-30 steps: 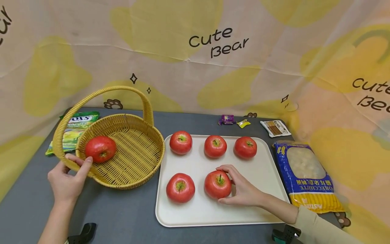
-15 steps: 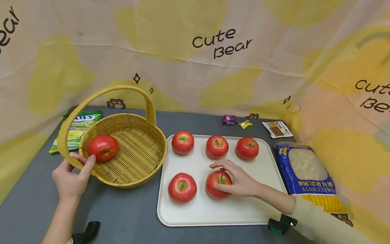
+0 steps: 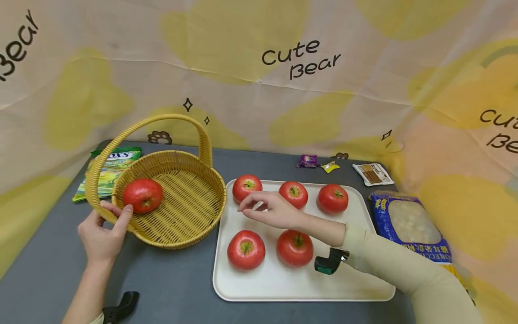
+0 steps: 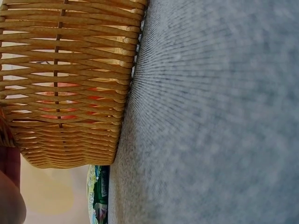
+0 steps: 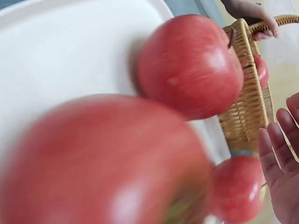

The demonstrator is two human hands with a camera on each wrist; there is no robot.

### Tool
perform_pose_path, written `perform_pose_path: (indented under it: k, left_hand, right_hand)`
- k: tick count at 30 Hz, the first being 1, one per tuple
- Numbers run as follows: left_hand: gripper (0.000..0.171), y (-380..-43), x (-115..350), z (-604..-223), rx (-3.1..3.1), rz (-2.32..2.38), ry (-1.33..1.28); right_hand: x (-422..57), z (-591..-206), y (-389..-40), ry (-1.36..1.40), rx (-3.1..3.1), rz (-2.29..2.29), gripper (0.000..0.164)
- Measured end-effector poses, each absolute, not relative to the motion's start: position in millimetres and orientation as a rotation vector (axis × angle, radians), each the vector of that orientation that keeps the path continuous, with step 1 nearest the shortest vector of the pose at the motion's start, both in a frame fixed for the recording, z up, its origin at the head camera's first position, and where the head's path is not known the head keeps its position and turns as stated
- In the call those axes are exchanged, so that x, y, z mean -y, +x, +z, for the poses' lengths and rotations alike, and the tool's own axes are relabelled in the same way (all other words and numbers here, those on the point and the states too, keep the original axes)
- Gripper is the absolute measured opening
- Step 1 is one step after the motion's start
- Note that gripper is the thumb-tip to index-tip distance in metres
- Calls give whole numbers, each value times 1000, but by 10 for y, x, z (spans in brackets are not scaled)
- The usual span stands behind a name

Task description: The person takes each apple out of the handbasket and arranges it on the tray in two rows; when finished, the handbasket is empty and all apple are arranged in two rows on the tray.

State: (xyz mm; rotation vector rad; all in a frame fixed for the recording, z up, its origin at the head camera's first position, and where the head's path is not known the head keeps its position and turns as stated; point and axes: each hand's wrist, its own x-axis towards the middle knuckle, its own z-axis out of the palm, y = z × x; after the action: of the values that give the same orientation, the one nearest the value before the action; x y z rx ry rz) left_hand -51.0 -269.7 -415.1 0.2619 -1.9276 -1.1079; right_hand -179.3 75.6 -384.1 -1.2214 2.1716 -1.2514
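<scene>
My left hand (image 3: 103,234) grips the yellow wicker basket (image 3: 184,207) where its handle meets the near-left rim. One red apple (image 3: 143,195) lies inside the basket on its left side. In the left wrist view, its red colour shows through the woven wall (image 4: 70,70). My right hand (image 3: 275,210) hovers over the white tray (image 3: 263,288), fingers loosely bent, with nothing in it. It partly hides the back-left apple (image 3: 244,185) and the back-middle apple (image 3: 294,192). Two more apples, front-left (image 3: 246,250) and front-middle (image 3: 295,249), sit nearer. The right wrist view shows the fingers (image 5: 282,151) apart from the apples.
A third back-row apple (image 3: 332,199) sits at the tray's right. Beyond the tray lie a purple candy (image 3: 309,161), a yellow candy (image 3: 330,167) and a white-brown packet (image 3: 372,174). A blue pasta bag (image 3: 413,222) lies right, partly behind my sleeve. A green candy bag (image 3: 115,168) lies behind the basket.
My right hand has let go of the front-middle apple, risen and moved left over the tray. That apple stays on the tray. My left hand keeps its hold on the basket.
</scene>
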Motion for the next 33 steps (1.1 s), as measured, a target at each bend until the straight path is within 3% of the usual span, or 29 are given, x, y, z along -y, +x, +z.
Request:
perform_pose_path:
  k: [11, 19, 27, 33]
  left_hand:
    - [18, -552, 2831, -4351, 1954, -1100, 299]
    - [18, -568, 2861, -4388, 1953, -1104, 295]
    - [17, -568, 2864, -4376, 1959, -1114, 286]
    - [17, -552, 2839, -4351, 1945, -1117, 278]
  right_hand:
    - [465, -3693, -1996, -1310, -2106, -1178, 29]
    - [1239, -3727, -2089, -1355, -2195, -876, 55]
    - [1705, -3814, -2193, -1333, -2223, -626, 78]
    - [1831, -3915, -2209, -1193, -2169, -650, 77]
